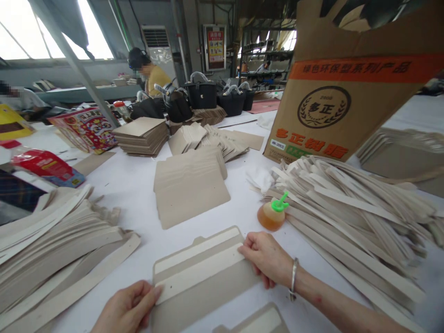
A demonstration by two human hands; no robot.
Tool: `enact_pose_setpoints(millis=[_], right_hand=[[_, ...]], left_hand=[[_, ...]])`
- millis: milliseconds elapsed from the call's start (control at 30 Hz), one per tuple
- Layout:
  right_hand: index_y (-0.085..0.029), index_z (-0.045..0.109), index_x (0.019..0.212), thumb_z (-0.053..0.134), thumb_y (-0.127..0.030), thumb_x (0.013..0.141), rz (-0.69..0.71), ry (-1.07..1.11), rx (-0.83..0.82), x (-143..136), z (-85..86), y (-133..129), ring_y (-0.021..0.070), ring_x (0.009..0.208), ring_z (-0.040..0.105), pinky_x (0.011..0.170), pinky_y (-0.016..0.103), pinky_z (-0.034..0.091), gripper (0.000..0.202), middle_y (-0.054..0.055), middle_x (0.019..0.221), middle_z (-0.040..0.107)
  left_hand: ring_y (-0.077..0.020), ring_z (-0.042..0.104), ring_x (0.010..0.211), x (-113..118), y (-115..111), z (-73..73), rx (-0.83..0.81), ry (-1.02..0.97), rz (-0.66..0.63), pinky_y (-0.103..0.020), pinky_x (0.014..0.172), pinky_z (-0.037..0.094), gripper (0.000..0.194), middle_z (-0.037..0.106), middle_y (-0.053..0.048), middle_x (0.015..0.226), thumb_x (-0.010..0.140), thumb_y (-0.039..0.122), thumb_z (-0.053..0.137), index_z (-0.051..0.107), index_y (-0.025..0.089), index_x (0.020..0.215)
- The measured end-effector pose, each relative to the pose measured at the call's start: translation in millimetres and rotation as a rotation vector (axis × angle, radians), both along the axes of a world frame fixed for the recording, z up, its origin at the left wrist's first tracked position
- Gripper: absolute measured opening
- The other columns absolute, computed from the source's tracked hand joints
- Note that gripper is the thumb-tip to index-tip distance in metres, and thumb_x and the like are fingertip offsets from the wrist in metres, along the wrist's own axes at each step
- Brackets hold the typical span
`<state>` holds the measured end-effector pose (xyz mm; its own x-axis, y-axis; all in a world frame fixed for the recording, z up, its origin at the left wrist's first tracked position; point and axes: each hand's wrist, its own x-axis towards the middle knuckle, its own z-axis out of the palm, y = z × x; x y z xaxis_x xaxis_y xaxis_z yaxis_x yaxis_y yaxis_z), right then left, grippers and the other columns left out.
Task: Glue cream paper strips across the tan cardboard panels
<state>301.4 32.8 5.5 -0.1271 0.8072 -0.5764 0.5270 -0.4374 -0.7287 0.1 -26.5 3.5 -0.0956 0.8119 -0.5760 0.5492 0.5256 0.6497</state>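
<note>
Pinching a pale strip (201, 274) by its ends with left hand (130, 306) and right hand (268, 259), across a beige panel (211, 296).

Carton (321, 108) and lower panel (265, 321) cut off, poster (215, 45) print too small

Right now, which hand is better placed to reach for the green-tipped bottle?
Right, I'd say: the right hand is near the bottle, the left hand farther off. Both hold the strip, though.
</note>
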Motion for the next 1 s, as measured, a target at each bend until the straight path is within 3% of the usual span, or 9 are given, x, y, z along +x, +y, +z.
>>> enact_pose_setpoints(millis=[167, 433, 1000], right_hand=[[-0.023, 0.037, 0.068, 0.046, -0.047, 0.08, 0.035, -0.04, 0.005, 2, -10.1, -2, 0.0099, 0.021, 0.045, 0.018, 0.014, 0.023, 0.028, -0.01, 0.038, 0.046], [-0.023, 0.034, 0.063, 0.042, -0.06, 0.072, 0.102, -0.087, 0.016, 3, -13.3, 0, 0.0105, 0.021, 0.046, 0.02, 0.016, 0.023, 0.038, -0.005, 0.04, 0.051], [-0.023, 0.034, 0.064, 0.044, -0.058, 0.07, 0.066, -0.049, 0.013, -2, -6.3, -2, 0.0103, 0.021, 0.046, 0.02, 0.015, 0.023, 0.037, -0.007, 0.038, 0.049]], left_hand=[[-0.0071, 0.032, 0.032, 8, 1, 15.9, 0.043, -0.002, 0.005, -0.021, 0.032, 0.023, 0.049, 0.046, 0.007, 0.043, 0.065, 0.071, 0.046, 0.043, 0.022, 0.058], [-0.0066, 0.036, 0.03, 4, -1, 11.2, 0.072, -0.006, 0.054, -0.02, 0.031, 0.024, 0.031, 0.05, 0.006, 0.045, 0.074, 0.049, 0.049, 0.047, 0.02, 0.061], [-0.0075, 0.041, 0.032, 6, -2, 13.7, 0.116, 0.123, -0.023, -0.019, 0.034, 0.028, 0.027, 0.051, 0.006, 0.046, 0.078, 0.042, 0.044, 0.047, 0.021, 0.061]])
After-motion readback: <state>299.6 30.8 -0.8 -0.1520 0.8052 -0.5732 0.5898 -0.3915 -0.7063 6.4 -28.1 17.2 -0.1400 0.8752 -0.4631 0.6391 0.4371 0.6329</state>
